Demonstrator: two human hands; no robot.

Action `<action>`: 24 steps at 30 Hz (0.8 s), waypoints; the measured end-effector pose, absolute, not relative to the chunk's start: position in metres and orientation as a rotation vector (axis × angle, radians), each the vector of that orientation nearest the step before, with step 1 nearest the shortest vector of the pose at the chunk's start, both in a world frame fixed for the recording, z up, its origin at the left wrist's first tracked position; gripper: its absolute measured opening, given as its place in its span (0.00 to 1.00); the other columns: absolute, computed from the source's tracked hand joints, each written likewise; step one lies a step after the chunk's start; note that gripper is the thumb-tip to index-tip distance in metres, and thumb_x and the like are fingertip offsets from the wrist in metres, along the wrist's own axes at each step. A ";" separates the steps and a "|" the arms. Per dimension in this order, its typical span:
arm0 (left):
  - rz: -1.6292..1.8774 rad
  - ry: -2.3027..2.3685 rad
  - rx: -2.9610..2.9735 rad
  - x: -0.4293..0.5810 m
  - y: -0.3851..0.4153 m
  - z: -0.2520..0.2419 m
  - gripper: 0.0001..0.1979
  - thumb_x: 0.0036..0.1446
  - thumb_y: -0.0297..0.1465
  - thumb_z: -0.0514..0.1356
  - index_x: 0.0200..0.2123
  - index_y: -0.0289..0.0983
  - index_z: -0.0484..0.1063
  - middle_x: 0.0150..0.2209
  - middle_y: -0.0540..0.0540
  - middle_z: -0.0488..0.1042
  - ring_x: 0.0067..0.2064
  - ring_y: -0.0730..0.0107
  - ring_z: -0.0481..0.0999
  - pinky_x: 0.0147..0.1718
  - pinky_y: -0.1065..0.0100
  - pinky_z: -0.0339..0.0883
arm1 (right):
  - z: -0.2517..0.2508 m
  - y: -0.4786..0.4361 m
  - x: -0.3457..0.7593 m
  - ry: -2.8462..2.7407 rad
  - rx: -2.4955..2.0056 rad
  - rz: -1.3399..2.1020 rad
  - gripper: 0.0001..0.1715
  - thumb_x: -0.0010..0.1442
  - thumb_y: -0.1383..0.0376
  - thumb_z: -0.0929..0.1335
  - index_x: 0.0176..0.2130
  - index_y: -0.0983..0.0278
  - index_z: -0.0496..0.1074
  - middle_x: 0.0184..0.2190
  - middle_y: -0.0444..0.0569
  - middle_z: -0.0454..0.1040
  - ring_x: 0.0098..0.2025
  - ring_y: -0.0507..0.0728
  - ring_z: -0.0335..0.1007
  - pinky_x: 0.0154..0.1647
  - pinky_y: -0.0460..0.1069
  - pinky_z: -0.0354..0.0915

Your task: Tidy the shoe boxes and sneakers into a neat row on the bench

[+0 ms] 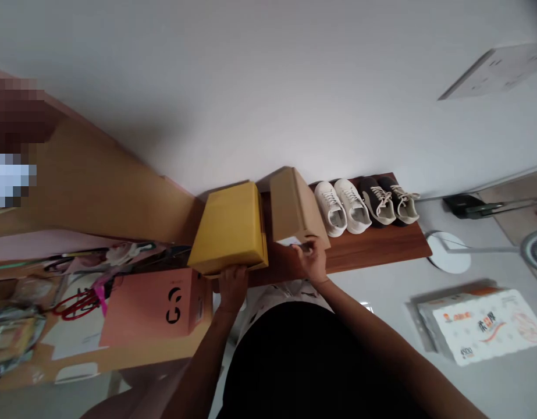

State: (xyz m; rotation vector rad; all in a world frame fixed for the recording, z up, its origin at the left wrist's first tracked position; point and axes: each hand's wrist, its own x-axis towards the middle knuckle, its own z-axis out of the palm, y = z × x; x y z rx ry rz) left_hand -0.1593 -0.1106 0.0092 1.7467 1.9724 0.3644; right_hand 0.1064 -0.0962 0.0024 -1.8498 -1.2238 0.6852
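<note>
A yellow box [228,224] sits toward the left end of a dark wooden shelf board [377,250]. My left hand [233,286] grips its near lower edge, with some fingertips hidden against the box. Just to the right, a brown cardboard box [301,201] stands tilted on the board, with a white label on its near end. The thumb and fingers of my right hand [312,260] are closed on the near right corner of that box. White sneakers [344,206] and black-and-cream sneakers [388,201] stand in a row to its right.
A wall runs behind the board, with a socket plate [497,70] at upper right. At left, a desk [155,355] holds a pink box [148,308] and clutter. A white printed pack [490,326] and a round white base [449,252] are on the floor at right.
</note>
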 end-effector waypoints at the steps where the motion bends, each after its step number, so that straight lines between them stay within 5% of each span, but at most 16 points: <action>1: 0.200 1.910 1.886 -0.160 -0.109 0.003 0.08 0.62 0.30 0.58 0.42 0.41 0.76 0.46 0.36 0.74 0.54 0.47 0.72 0.59 0.48 0.63 | 0.001 -0.093 0.103 -1.453 -1.868 0.660 0.14 0.66 0.57 0.66 0.47 0.63 0.68 0.45 0.56 0.75 0.47 0.61 0.71 0.52 0.52 0.67; 7: -0.285 1.677 2.217 -0.154 -0.099 -0.033 0.18 0.63 0.27 0.54 0.55 0.38 0.74 0.54 0.35 0.73 0.54 0.50 0.72 0.57 0.54 0.65 | -0.026 -0.063 0.098 -2.204 -2.003 0.617 0.16 0.67 0.70 0.62 0.51 0.64 0.72 0.47 0.58 0.76 0.49 0.62 0.70 0.53 0.51 0.64; 12: -0.308 1.682 2.181 -0.149 -0.114 -0.023 0.28 0.59 0.27 0.59 0.63 0.33 0.66 0.61 0.30 0.69 0.63 0.45 0.68 0.61 0.51 0.60 | -0.035 -0.076 0.102 -2.100 -1.967 0.650 0.19 0.65 0.71 0.63 0.54 0.64 0.72 0.54 0.58 0.74 0.55 0.61 0.68 0.59 0.52 0.64; 16: -0.278 1.609 1.929 -0.120 -0.125 -0.002 0.27 0.54 0.28 0.63 0.59 0.37 0.71 0.61 0.32 0.71 0.63 0.42 0.69 0.61 0.48 0.61 | -0.026 -0.112 0.143 -1.938 -1.962 0.610 0.20 0.66 0.67 0.63 0.55 0.64 0.73 0.61 0.60 0.68 0.61 0.64 0.64 0.63 0.60 0.63; 20: -0.104 1.256 1.753 -0.025 -0.114 0.018 0.23 0.57 0.31 0.62 0.56 0.44 0.74 0.58 0.40 0.76 0.59 0.49 0.75 0.60 0.53 0.66 | -0.009 -0.118 0.223 -1.788 -2.359 0.582 0.27 0.65 0.65 0.65 0.61 0.73 0.67 0.63 0.70 0.64 0.66 0.69 0.60 0.63 0.61 0.62; 24: 0.139 1.254 1.908 0.124 -0.065 0.023 0.24 0.63 0.28 0.55 0.62 0.35 0.67 0.64 0.35 0.69 0.66 0.57 0.67 0.65 0.58 0.60 | 0.005 -0.066 0.287 -1.689 -2.608 0.664 0.31 0.69 0.65 0.62 0.67 0.74 0.58 0.67 0.72 0.60 0.63 0.68 0.67 0.56 0.55 0.68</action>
